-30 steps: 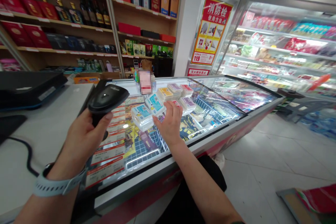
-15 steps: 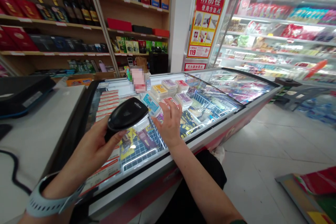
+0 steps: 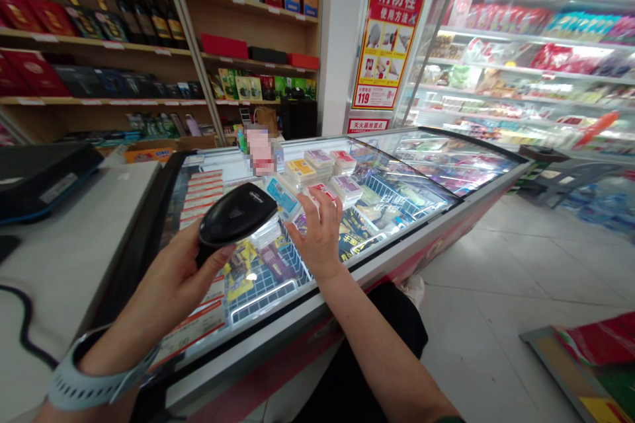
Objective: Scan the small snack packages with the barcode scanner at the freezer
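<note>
My left hand [image 3: 186, 271] is wrapped round the grip of a black barcode scanner [image 3: 237, 215], held above the glass-topped chest freezer [image 3: 391, 238]. The scanner's head points right, toward a blue-labelled pack [image 3: 282, 197] on the glass. My right hand [image 3: 320, 238] is open just right of that pack, fingers bent and apart. Behind its fingertips lies a red-labelled pack [image 3: 322, 192], partly covered by the hand; whether they touch I cannot tell. Stacks of clear packs with yellow labels [image 3: 300, 168] and purple labels [image 3: 346, 186] stand around it.
On the left is a grey counter [image 3: 114, 211] with a black device [image 3: 47, 178] and a cable [image 3: 27, 327]. Wooden shelves [image 3: 99, 45] of bottles and boxes rise behind. A lit refrigerated display [image 3: 520, 73] stands at right. Price tags [image 3: 203, 195] line the freezer's left end.
The scanner and my left hand have shifted very slightly left. The blue-labelled pack has moved slightly left too. My right hand stays nearly in place.
</note>
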### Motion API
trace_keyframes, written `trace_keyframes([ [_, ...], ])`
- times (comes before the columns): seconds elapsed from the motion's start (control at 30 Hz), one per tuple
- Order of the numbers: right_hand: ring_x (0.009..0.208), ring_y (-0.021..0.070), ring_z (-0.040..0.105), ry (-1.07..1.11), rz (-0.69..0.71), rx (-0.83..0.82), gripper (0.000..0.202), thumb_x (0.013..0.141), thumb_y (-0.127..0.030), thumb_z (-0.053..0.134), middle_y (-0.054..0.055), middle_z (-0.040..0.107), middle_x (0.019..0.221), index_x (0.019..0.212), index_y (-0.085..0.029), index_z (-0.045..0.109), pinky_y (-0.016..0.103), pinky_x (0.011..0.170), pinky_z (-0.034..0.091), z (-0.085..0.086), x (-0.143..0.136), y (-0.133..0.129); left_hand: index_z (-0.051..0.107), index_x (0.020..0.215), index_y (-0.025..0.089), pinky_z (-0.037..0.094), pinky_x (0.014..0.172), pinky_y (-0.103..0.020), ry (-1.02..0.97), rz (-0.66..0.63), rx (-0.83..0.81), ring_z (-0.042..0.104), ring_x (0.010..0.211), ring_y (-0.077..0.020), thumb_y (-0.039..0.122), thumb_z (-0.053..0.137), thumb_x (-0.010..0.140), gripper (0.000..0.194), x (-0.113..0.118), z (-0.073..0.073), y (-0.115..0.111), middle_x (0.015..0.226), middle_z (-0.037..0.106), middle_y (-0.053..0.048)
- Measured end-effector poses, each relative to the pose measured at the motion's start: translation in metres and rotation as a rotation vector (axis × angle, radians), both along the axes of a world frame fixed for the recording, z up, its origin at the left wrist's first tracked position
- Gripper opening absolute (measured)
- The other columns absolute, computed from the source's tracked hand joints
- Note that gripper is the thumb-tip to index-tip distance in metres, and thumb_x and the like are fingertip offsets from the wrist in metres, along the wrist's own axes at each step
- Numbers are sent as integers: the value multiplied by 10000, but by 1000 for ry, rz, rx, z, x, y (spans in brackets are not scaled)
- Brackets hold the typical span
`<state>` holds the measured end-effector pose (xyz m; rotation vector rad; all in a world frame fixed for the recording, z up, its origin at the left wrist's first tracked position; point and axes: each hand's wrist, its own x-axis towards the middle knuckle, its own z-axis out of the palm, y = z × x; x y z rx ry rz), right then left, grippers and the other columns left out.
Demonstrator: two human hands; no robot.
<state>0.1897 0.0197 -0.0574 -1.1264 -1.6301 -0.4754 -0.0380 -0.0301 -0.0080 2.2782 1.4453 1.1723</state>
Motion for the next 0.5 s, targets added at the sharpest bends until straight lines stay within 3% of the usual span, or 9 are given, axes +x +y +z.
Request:
trace_keyframes([
  [0.27,1318,268,472,-12,-11,-26,436,965,-446,549,167,536,1354,1303,-171,562,540,1191,237,-2,0,0,582,1224,203,485,965,-372,0,-20,5,620,1020,-238,487,540,885,444,1,1,1,1105,676,-57],
  [0.5,1315,286,480,72,-6,-77,547,903,-500,626,174,545,1350,1326,-167,527,536,1172,274,0,12,0,604,1158,205,505,932,-384,-65,84,-72,643,1021,-270,549,563,830,477,5,6,-2,1122,697,-67],
])
